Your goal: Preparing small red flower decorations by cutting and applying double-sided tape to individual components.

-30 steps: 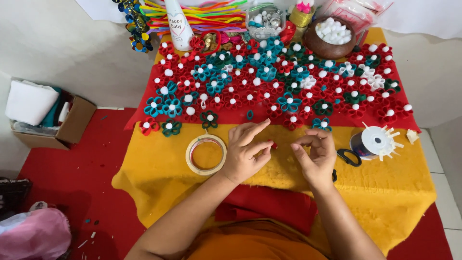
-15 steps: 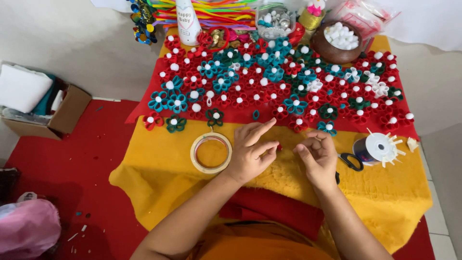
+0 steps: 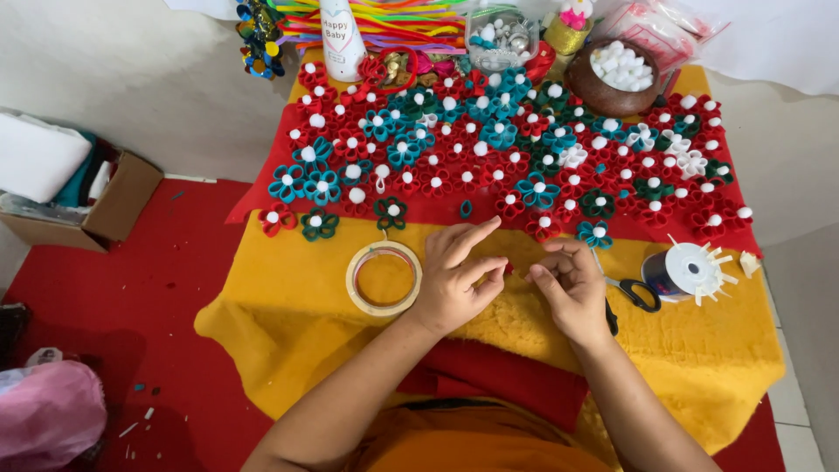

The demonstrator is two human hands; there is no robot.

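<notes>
Both hands, left hand (image 3: 454,280) and right hand (image 3: 568,284), pinch a tiny red strip (image 3: 509,267) mid-surface: light, floppy, hold by ends.

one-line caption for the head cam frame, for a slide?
Left hand and right hand pinch a small red piece over yellow cloth, beside tape roll and rows of paper flowers.

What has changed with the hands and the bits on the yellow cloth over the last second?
Very little. The left hand and right hand stay close together over the yellow cloth, fingertips working a small red piece between them; only the fingers shifted slightly. Nothing was picked up or let go. The tape ring, scissors, white spool and paper flowers lie as before.
</notes>
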